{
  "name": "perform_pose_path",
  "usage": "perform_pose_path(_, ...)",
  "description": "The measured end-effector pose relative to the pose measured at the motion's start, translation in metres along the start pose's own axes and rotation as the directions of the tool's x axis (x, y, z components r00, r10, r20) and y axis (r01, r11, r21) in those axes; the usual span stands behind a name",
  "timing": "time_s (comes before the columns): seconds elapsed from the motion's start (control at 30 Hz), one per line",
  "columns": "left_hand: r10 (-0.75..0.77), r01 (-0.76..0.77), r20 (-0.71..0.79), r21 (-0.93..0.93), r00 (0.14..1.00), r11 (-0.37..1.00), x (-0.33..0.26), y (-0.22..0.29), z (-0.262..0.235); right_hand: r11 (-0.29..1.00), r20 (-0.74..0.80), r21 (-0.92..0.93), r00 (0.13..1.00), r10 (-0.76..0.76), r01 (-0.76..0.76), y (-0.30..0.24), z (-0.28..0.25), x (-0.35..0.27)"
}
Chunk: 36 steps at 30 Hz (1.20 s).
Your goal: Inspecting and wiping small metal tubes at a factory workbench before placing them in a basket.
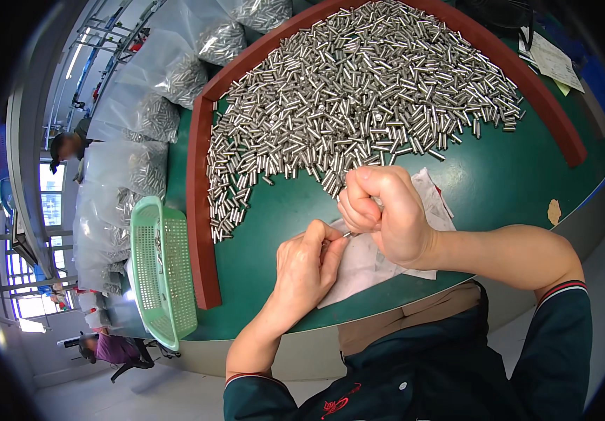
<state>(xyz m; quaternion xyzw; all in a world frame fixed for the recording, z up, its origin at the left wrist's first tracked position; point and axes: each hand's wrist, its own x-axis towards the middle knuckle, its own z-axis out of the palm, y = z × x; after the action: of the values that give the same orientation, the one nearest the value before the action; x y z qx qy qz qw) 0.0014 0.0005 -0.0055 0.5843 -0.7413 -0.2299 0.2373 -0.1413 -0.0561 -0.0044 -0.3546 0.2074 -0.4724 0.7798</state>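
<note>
My left hand [301, 268] is closed, with thumb and forefinger pinching a small metal pin [347, 234] whose shiny end pokes out. Just right of it and a little higher, my right hand [399, 219] is curled into a fist. Whatever its fingers may hold is hidden. Beneath both hands lies a crumpled white cloth [358, 272] with faint marks. A wide heap of silvery cylindrical metal pins [366, 91] spreads over the green tabletop [274, 217] beyond my hands, its near edge close to my right knuckles.
A red-brown raised border [199, 189] rims the heap on the left, back and right. A green perforated basket [187, 295] stands outside it at left. Clear plastic bags of pins [149, 168] line the far left. Papers [552, 59] lie at back right. Two people appear at left.
</note>
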Motion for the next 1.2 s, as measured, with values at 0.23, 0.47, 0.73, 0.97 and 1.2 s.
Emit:
perform_pose_path(0.23, 0.004, -0.004, -0.003, -0.001, 1.000, 1.000, 0.001, 0.000, 0.000, 0.992, 0.064, -0.090, 0.994, -0.083, 0.088, 0.006, 0.001, -0.006)
perform_pose_path(0.47, 0.026, -0.026, 0.002, 0.013, 1.000, 1.000, 0.001, 0.001, 0.002, 0.979, 0.066, -0.141, 0.988, -0.141, 0.149, 0.007, 0.007, -0.012)
perform_pose_path(0.73, 0.084, -0.082, -0.055, 0.041, 0.995, 0.996, 0.000, -0.001, 0.008, 0.987, 0.043, -0.113, 0.993, -0.108, 0.112, 0.000, 0.008, -0.009)
perform_pose_path(0.97, -0.149, 0.157, 0.058, -0.184, 0.987, 0.970, 0.000, 0.000, -0.009, 0.983, -0.004, -0.073, 0.986, -0.168, 0.167, -0.009, -0.001, 0.003)
perform_pose_path(1.2, -0.179, 0.365, 0.341, -0.922, 0.923, 0.126, 0.006, -0.027, -0.018, 0.994, -0.004, 0.005, 0.994, -0.112, 0.112, -0.007, -0.002, 0.004)
